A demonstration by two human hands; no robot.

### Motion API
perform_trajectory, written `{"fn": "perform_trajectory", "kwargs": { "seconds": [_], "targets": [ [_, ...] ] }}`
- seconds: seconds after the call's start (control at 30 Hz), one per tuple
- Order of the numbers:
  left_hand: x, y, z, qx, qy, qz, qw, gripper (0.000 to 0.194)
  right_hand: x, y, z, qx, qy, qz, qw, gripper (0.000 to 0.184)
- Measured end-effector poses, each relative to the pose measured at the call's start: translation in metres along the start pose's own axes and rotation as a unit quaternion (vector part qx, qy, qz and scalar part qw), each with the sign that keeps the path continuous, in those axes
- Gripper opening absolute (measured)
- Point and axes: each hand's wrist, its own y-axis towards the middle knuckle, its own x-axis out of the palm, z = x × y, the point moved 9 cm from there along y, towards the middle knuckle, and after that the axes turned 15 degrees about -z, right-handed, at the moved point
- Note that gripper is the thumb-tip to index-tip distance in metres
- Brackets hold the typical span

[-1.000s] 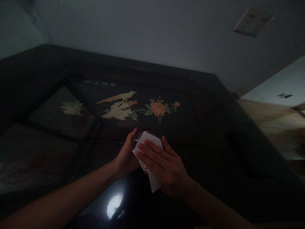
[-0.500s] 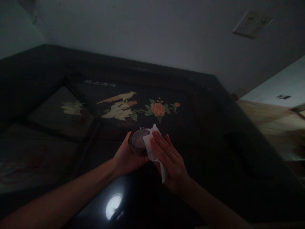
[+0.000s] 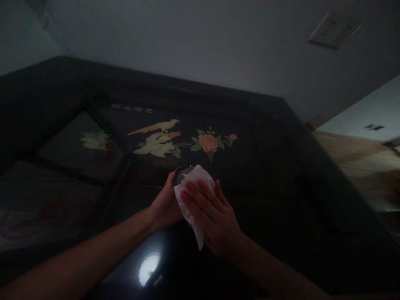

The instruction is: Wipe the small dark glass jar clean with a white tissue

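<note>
My left hand (image 3: 165, 206) is closed round a dark, round object with a shiny rim and a clear-looking top (image 3: 180, 174), perhaps a small jar or bowl; its kind is hard to make out in the dim light. Over that top lies a white tissue (image 3: 200, 174), pressed down under the flat fingers of my right hand (image 3: 212, 212). A ring shows on one right finger. The tissue hides most of the object, and its lower corner hangs below my right fingers. Both hands are above the glossy black tabletop (image 3: 268, 233).
Raised bird and flower decoration (image 3: 208, 142) lies on the black surface beyond my hands. A dark flat shape (image 3: 325, 204) is on the right. Behind the far edge stands a grey wall with a socket plate (image 3: 336, 30). Wooden flooring (image 3: 350, 150) shows at the right.
My right hand has slid left with the tissue, which now covers much more of the round object's top. My left hand keeps its hold and has barely moved.
</note>
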Motion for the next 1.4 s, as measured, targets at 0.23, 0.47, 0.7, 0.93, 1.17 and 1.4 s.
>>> {"fn": "perform_trajectory", "kwargs": {
  "seconds": [0.23, 0.47, 0.7, 0.93, 1.17, 1.4],
  "targets": [
    [0.006, 0.0, 0.007, 0.049, 0.012, -0.006, 0.999, 0.036, -0.007, -0.008, 0.02, 0.043, 0.129, 0.046, 0.99, 0.058],
    [0.004, -0.001, 0.006, 0.057, 0.112, 0.018, 0.992, 0.034, -0.009, -0.014, 0.036, 0.098, 0.214, 0.071, 0.969, 0.054],
    [0.006, 0.0, 0.008, 0.117, 0.182, 0.003, 0.976, 0.013, -0.013, -0.011, 0.029, 0.068, 0.139, 0.053, 0.987, 0.053],
    [-0.003, 0.0, 0.001, 0.082, 0.154, 0.02, 0.984, 0.015, -0.011, -0.002, 0.009, 0.003, 0.041, 0.016, 0.999, 0.045],
    [-0.001, -0.002, 0.006, 0.076, 0.108, 0.002, 0.991, 0.033, -0.007, -0.001, -0.001, -0.061, 0.01, 0.001, 0.998, 0.041],
    [0.001, -0.003, 0.008, 0.082, 0.046, 0.046, 0.995, 0.042, -0.015, -0.008, 0.022, -0.018, 0.024, 0.038, 0.999, 0.043]
  ]
}}
